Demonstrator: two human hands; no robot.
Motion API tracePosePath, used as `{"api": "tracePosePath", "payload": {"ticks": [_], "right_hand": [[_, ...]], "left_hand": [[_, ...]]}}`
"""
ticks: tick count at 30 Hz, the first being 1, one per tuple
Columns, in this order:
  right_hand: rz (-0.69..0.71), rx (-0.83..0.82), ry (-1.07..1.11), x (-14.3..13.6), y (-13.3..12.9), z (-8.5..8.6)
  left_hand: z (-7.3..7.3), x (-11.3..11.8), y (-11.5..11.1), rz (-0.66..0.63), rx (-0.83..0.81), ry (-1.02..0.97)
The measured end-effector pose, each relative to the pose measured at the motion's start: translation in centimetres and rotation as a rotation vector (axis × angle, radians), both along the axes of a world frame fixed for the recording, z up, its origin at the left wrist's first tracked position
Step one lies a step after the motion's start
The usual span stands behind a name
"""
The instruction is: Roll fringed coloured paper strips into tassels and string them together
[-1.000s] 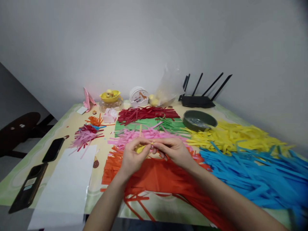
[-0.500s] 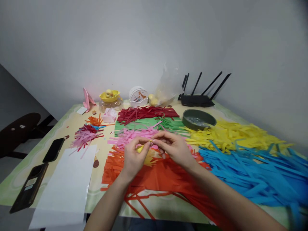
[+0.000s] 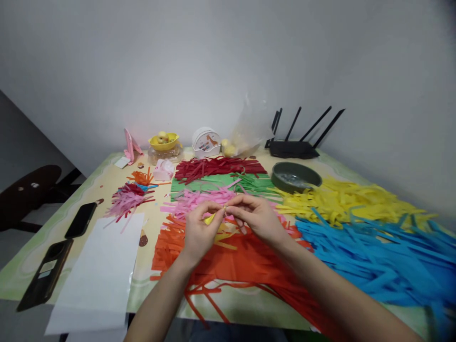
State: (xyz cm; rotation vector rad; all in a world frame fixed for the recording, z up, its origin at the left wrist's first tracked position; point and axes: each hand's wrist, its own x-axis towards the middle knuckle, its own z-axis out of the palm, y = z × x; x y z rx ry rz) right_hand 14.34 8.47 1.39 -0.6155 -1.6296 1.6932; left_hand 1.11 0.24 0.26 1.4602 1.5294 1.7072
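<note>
My left hand point(image 3: 202, 228) is pinched round a small piece of yellow paper point(image 3: 209, 219), above the orange fringed paper point(image 3: 228, 266). Its fingertips meet those of my right hand point(image 3: 257, 217), which pinches the end of the same yellow piece. Some yellow strips hang below my hands over the orange sheet. Behind them lie pink point(image 3: 203, 197), green point(image 3: 199, 186) and dark red point(image 3: 221, 167) fringed papers. Yellow fringed paper point(image 3: 349, 202) and blue fringed paper point(image 3: 363, 256) spread out to the right.
A dark green round tin point(image 3: 296, 177) and a black router point(image 3: 294, 149) stand at the back right. Small tassels point(image 3: 130, 198), a white sheet point(image 3: 99, 270) and two phones point(image 3: 81, 220) lie at the left. A yellow bowl point(image 3: 164, 142) sits near the wall.
The view has shifted slightly. My hands stay pinched together at nearly the same spot, and the yellow strips hanging beneath them have changed shape.
</note>
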Motion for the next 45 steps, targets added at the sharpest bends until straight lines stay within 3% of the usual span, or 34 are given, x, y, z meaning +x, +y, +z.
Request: {"api": "tracePosePath", "payload": {"ticks": [4,11,14,18,24,28,31,38,45], "right_hand": [[-0.066,0.04,-0.003,0.0,0.1,0.1],[-0.055,0.039,0.046,-0.4,-0.4,-0.5],[-0.058,0.049,0.073,-0.4,-0.5,-0.3],[-0.059,0.121,0.05,-0.1,-0.7,0.3],[-0.171,0.302,0.035,-0.2,-0.9,0.4],[-0.066,0.309,-0.026,0.5,-0.4,1.1],[-0.036,0.417,-0.094,1.2,-0.1,1.9],[-0.185,0.879,-0.159,1.1,-0.4,2.6],[-0.302,0.94,-0.126,1.0,-0.7,3.0]], "left_hand": [[0.1,-0.3,0.1,-0.076,0.006,-0.091],[-0.2,0.4,0.0,0.088,0.115,-0.091],[-0.6,0.9,0.0,0.108,0.14,-0.207],[-0.7,1.0,0.3,0.068,0.133,-0.367],[-0.7,0.8,0.7,0.003,0.174,-0.412],[-0.5,0.7,0.6,-0.015,0.103,-0.459],[-0.4,0.7,0.6,-0.046,0.076,-0.505],[-0.1,0.7,0.6,-0.167,0.011,-0.586],[-0.1,0.6,0.8,-0.125,0.009,-0.697]]}}
